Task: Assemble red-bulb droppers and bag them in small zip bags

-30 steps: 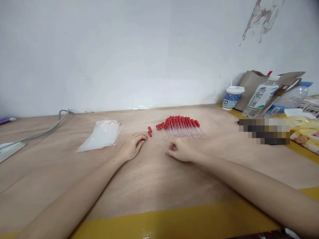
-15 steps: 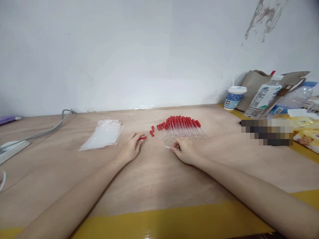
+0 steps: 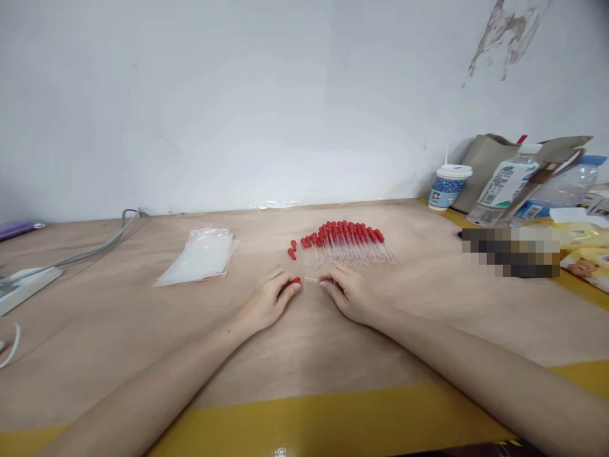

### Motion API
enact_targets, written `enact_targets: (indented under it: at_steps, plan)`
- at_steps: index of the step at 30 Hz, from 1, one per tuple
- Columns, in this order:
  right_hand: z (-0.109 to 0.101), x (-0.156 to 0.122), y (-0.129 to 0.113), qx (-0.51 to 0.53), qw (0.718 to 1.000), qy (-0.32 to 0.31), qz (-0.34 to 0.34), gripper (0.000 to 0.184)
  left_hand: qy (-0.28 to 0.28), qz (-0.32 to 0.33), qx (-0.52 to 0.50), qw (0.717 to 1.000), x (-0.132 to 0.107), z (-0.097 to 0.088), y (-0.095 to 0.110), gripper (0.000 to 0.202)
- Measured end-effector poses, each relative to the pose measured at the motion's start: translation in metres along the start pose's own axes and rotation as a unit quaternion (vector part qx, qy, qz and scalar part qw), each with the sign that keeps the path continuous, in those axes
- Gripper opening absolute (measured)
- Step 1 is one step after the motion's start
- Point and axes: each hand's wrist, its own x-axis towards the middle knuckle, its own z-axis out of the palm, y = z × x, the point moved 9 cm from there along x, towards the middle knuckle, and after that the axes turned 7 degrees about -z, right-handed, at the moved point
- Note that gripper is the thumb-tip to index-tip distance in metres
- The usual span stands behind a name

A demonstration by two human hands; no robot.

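Note:
Between the thumb and fingers of my left hand (image 3: 273, 298) is a red rubber bulb (image 3: 296, 280), its end pointing right. My right hand (image 3: 347, 292) pinches a clear dropper tube (image 3: 311, 280), whose end points left at the bulb across a small gap. Just behind my hands lies a row of droppers (image 3: 352, 238), red bulbs at the back and clear tubes toward me. Two loose red bulbs lie at the left end of the row, one of them a red bulb (image 3: 292, 254) nearer to me.
A stack of clear plastic bags (image 3: 197, 257) lies to the left. Farther left are a grey cable (image 3: 90, 251) and a white power strip (image 3: 33, 289). On the right stand a paper cup (image 3: 447, 188), a plastic bottle (image 3: 507, 184) and a grey bag (image 3: 478, 165).
My left hand has moved right and toward me with the red bulb, up to the tube. My right hand has shifted slightly, and the tube now lines up with the bulb.

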Motion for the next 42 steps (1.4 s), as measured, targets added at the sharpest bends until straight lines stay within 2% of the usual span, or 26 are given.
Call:
enact_targets:
  at_steps: [8,14,18,23,26,31,38,42]
  plan:
    - [0.003,0.001,-0.005,-0.007,1.0,-0.013,-0.019,0.018,-0.029,-0.015,0.008,0.999,-0.001,0.004,0.001,0.025]
    - [0.004,0.005,-0.005,0.028,0.999,-0.015,-0.035,0.016,-0.023,-0.013,-0.029,0.999,-0.002,0.003,-0.001,0.025]
    - [0.007,0.007,-0.003,0.029,0.997,-0.042,-0.053,0.017,-0.056,0.001,-0.048,0.997,-0.003,0.006,0.002,0.025]
    - [0.009,0.005,-0.005,-0.006,0.993,-0.068,-0.101,0.02,-0.097,0.019,-0.049,0.994,-0.005,0.012,0.005,0.024]
    - [0.01,0.002,-0.009,-0.078,0.986,-0.071,-0.131,0.018,-0.113,0.017,-0.049,0.992,-0.006,0.017,0.003,0.023]
    - [0.011,-0.003,-0.018,-0.192,0.968,-0.042,-0.158,0.021,-0.069,0.011,-0.023,0.997,-0.004,0.011,0.002,0.021]
    - [0.0,-0.001,-0.006,-0.095,0.989,-0.009,-0.116,0.019,0.037,0.02,-0.04,0.998,0.0,-0.008,-0.007,0.019]
    - [0.0,-0.002,-0.003,-0.094,0.989,-0.006,-0.113,0.019,0.023,-0.025,-0.058,0.998,0.0,-0.006,-0.013,0.019]
